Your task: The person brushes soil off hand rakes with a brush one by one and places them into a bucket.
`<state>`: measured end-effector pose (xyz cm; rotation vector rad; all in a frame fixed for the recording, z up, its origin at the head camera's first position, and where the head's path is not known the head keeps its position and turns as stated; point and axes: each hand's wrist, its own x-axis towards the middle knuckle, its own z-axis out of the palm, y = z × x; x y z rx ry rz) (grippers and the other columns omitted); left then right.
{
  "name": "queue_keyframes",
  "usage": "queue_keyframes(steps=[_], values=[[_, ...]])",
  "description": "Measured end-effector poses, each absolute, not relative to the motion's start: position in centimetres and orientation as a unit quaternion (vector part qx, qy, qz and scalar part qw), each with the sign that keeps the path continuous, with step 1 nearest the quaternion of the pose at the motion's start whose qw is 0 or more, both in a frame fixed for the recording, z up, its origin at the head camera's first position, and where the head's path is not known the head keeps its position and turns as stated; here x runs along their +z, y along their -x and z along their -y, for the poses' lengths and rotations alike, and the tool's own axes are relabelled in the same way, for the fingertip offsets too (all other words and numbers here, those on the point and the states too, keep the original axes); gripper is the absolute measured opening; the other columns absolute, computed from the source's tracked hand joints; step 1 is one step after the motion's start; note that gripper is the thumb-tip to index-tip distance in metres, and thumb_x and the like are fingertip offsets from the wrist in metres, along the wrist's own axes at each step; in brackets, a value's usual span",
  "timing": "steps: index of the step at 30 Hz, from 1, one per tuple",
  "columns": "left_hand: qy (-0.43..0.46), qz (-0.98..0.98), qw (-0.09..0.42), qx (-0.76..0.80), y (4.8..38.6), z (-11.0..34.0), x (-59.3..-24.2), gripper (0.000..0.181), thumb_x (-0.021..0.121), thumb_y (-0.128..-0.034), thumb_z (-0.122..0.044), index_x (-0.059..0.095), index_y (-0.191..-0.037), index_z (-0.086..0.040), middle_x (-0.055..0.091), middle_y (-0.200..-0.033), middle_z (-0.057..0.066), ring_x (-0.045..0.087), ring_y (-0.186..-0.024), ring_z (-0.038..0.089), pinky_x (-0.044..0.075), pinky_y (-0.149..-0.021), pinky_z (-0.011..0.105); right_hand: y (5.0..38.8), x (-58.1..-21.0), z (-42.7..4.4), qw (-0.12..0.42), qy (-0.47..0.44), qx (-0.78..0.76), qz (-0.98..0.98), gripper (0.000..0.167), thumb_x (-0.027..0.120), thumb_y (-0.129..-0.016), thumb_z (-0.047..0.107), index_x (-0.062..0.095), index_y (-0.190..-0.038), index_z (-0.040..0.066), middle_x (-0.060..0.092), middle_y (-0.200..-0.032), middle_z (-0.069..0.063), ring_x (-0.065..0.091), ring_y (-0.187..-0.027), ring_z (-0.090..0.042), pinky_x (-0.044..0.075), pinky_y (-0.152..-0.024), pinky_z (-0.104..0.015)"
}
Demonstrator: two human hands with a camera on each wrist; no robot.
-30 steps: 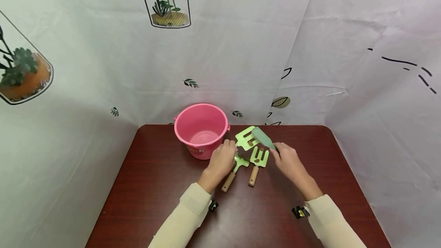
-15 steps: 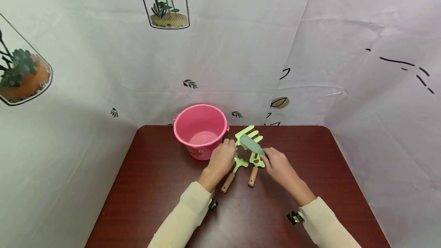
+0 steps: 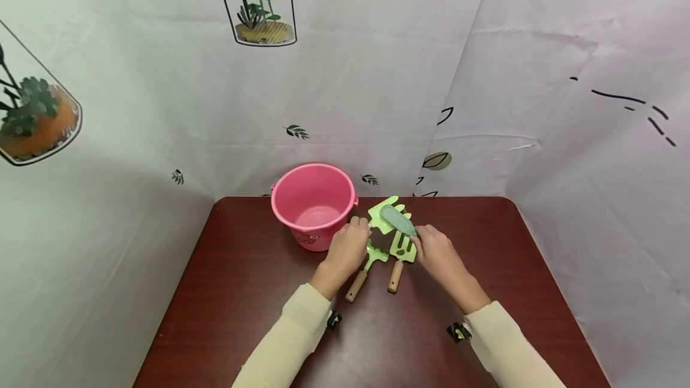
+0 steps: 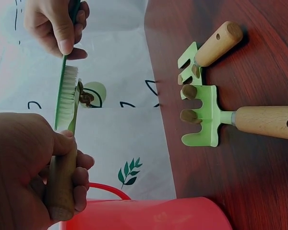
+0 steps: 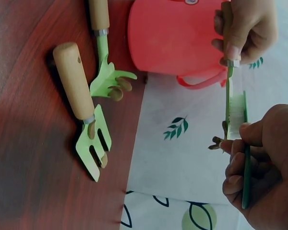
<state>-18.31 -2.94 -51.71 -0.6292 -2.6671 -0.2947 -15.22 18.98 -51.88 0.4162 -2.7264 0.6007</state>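
Note:
The left hand [image 3: 347, 250] grips the wooden handle [image 4: 62, 184] of a light green fork [image 3: 381, 215], held up off the table beside the bucket. In the right hand [image 3: 443, 259] is a green brush [image 3: 398, 220], pinched by its handle, its white bristles [image 5: 237, 112] against the fork's face. A brown clump [image 4: 85, 96] clings to the fork's other side. Two more green tools lie on the table: a rake [image 3: 375, 254] and a fork [image 3: 402, 246], both with wooden handles and brown bits on their prongs.
A pink bucket [image 3: 314, 196] stands at the back of the dark red table [image 3: 242, 280], just left of the left hand. A white printed cloth [image 3: 345, 76] hangs behind and around the table.
The right hand with the brush has moved left and down across the raised fork, then slightly back up. The left hand has stayed in place, while the raised fork's tilt has varied.

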Motion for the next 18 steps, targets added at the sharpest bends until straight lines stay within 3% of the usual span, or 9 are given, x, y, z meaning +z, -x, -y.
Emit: queue_keyframes(steps=[18], values=[[0.230, 0.949, 0.193, -0.094, 18.1, 2.9, -51.7, 0.014, 0.068, -0.0990, -0.015, 0.063, -0.095, -0.001, 0.062, -0.085, 0.010, 0.067, -0.068, 0.024, 0.058, -0.060, 0.035, 16.1, -51.8, -20.4, 0.190, -0.112, 0.202, 0.954, 0.019, 0.067, -0.098, 0.006, 0.066, -0.106, -0.012, 0.067, -0.092, -0.024, 0.070, -0.084, -0.039, 0.059, -0.069, -0.051]])
